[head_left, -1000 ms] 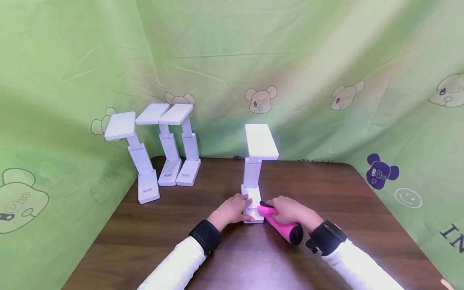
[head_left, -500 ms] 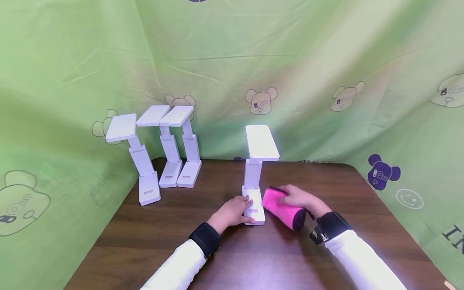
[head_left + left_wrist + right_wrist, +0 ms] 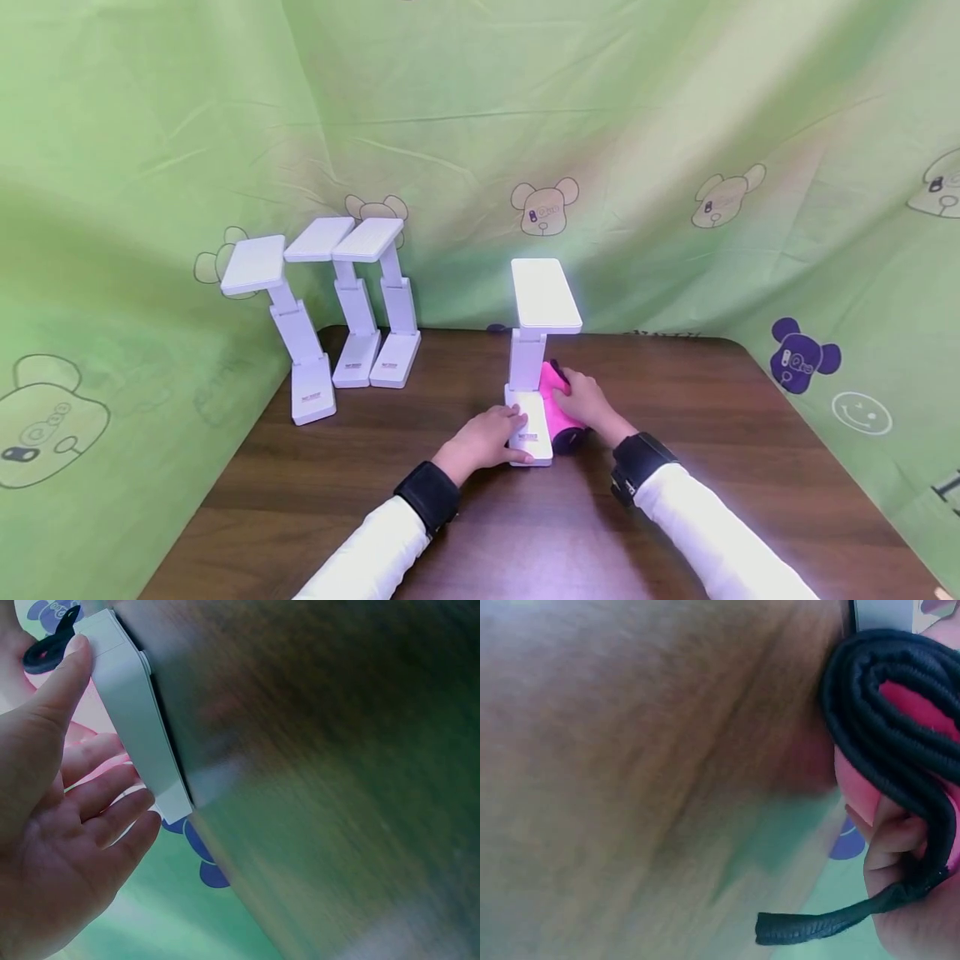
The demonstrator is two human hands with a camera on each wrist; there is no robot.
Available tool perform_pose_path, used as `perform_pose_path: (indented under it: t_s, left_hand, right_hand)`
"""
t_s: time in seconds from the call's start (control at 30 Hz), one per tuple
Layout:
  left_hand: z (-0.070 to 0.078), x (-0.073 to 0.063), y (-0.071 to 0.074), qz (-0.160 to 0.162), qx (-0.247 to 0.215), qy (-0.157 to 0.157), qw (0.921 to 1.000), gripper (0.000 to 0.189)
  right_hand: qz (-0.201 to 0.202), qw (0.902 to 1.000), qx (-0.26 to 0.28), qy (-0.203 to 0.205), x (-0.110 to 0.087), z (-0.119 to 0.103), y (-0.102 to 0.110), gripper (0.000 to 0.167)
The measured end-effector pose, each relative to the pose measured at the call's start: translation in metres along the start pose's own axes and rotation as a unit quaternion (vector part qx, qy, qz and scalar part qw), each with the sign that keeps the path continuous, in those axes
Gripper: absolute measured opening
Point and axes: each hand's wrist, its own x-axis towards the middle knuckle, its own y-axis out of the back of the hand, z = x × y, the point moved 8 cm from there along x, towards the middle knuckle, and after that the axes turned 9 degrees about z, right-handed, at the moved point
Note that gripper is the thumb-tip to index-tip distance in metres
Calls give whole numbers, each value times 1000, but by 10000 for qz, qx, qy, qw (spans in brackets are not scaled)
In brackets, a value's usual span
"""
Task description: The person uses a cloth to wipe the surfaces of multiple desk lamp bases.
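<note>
A white desk lamp point(image 3: 529, 417) stands lit, its neck raised and its flat head tilted forward. My left hand point(image 3: 487, 435) holds the lamp's base from the left, thumb at the front end and fingers over the near side edge, as the left wrist view shows. Against the base's right side lies a rolled pink cloth point(image 3: 558, 412) with black trim. My right hand point(image 3: 591, 402) grips it from the right. In the right wrist view its coiled black edging point(image 3: 855, 697) and a loose black strap point(image 3: 802, 928) hide most of my fingers.
Three more white desk lamps, the front one point(image 3: 303, 350) and two behind, stand at the table's left; their heads lean over one side. A green curtain point(image 3: 637, 125) with bear prints closes off the back and sides of the brown table point(image 3: 705, 433).
My right hand has shifted the pink cloth from the lamp's front right, out to the right, then back and in against the base's side. My left hand has stayed on the lamp base.
</note>
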Motion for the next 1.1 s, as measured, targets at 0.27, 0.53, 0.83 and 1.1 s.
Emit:
perform_pose_path:
  t_s: [0.27, 0.53, 0.83, 1.1]
  left_hand:
    - [-4, 0, -1, -65, -72, 131, 9999, 79]
    - [-3, 2, -3, 79, 29, 18, 10000, 78]
    - [-4, 0, -3, 26, -58, 131, 9999, 78]
    - [-3, -1, -3, -59, -352, 428, 9984, 84]
  right_hand:
    - [-753, 9941, -363, 685, -30, -12, 1, 52]
    - [-2228, 9692, -20, 1051, -74, -11, 22, 51]
    - [-2142, 9702, 1118, 156, -51, 14, 38, 60]
    - [16, 10000, 19, 47, -1, 8, 15, 53]
